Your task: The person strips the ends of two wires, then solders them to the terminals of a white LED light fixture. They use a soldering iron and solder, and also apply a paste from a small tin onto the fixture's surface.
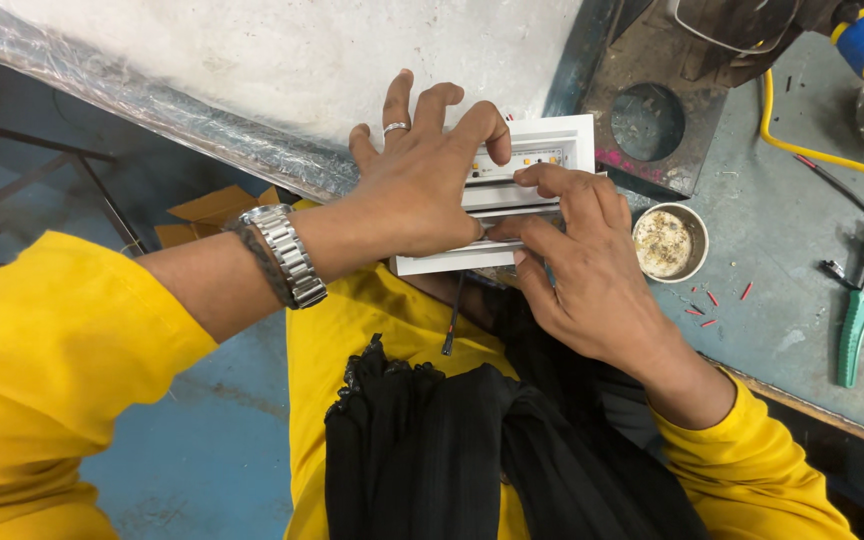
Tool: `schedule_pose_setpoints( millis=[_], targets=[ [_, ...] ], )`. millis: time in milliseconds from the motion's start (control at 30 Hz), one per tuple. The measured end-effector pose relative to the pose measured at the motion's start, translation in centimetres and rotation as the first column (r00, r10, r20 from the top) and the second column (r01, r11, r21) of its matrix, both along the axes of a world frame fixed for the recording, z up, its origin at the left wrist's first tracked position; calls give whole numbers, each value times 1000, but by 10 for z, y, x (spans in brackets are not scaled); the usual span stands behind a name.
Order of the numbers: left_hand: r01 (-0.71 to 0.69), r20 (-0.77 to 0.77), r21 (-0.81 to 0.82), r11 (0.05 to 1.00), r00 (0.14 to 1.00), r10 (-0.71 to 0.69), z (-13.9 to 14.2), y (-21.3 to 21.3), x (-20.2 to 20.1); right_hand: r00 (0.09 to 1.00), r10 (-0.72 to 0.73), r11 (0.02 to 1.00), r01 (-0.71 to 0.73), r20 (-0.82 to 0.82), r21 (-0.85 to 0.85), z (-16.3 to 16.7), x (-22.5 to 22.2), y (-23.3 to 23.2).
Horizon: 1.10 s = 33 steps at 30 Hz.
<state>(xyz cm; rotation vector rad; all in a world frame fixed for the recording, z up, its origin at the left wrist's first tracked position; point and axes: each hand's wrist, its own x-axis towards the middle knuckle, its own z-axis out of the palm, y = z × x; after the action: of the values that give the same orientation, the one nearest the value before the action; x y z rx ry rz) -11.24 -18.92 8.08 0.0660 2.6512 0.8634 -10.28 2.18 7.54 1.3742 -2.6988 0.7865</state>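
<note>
Centre frame: left hand (422, 185) presses flat on white rectangular light fixture (527, 175) at counter (792, 230) edge, right hand (577, 260) pinching its lower rail (black lead (450, 322) hangs loose, assembly seemingly unfinished).

— What's the person wearing, from where you stand?

— Bright yellow sleeves (42, 370): one fills the lower left of the frame, the other cuff (742, 470) sits lower right. The same yellow cloth covers the lap at bottom centre.

— Anything on the wrists?

— A silver link-band wristwatch (287, 255) on the left wrist, left of centre, with a dark braided band right beside it. A silver ring (395, 128) on a finger of the left hand (422, 180).

— And that dark cloth?

— A black pleated scarf (472, 450), draped down the lap.
</note>
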Motion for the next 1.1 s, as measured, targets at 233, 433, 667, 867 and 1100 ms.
schedule_pose_setpoints(
  millis=[233, 433, 667, 867, 1100],
  targets=[
    [-23, 71, -28, 999, 997, 25, 7, 5, -4, 999, 6, 1000, -6, -37, -9, 0, 0, -1],
    [-27, 66, -16, 999, 997, 28, 7, 3, -4, 997, -13, 1000, 14, -71, 1, -1, 1, -2],
    [-47, 72, -34, 998, 996, 49, 7, 6, -3, 995, -16, 1000, 17, -103, 1, -2, 4, -3],
    [-54, 90, -47, 997, 994, 58, 10, 9, -5, 995, -3, 999, 0, -98, -33, -2, 2, -2],
    [-44, 98, -30, 999, 994, 47, 13, 7, -6, 978, -127, 942, 172, 168, -289, -1, 4, 30]
  ],
)
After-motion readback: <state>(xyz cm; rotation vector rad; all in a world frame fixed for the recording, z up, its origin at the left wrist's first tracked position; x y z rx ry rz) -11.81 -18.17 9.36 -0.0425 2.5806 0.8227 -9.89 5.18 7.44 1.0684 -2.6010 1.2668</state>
